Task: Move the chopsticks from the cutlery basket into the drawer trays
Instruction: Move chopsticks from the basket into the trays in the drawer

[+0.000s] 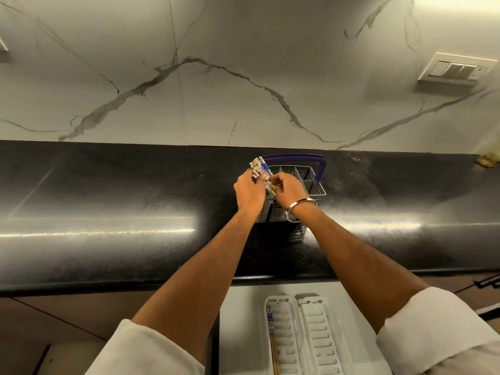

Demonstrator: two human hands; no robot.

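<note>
A grey cutlery basket (308, 176) with a blue handle (295, 157) stands on the black counter. A bundle of chopsticks (259, 165) with blue-and-white patterned tops sticks up from its left end. My left hand (249, 191) grips the bundle from the left. My right hand (289, 191), a metal bangle on its wrist, pinches chopsticks at the middle of the bundle. Below, an open drawer holds two white ribbed trays; the left tray (284, 336) has chopsticks (271, 331) lying along its left side, and the right tray (324, 334) holds nothing visible.
The glossy black counter (108, 201) runs across the view below a marbled wall. A switch plate (457, 69) is on the wall at the upper right. The white drawer (240, 328) stands open under the counter edge, between my forearms.
</note>
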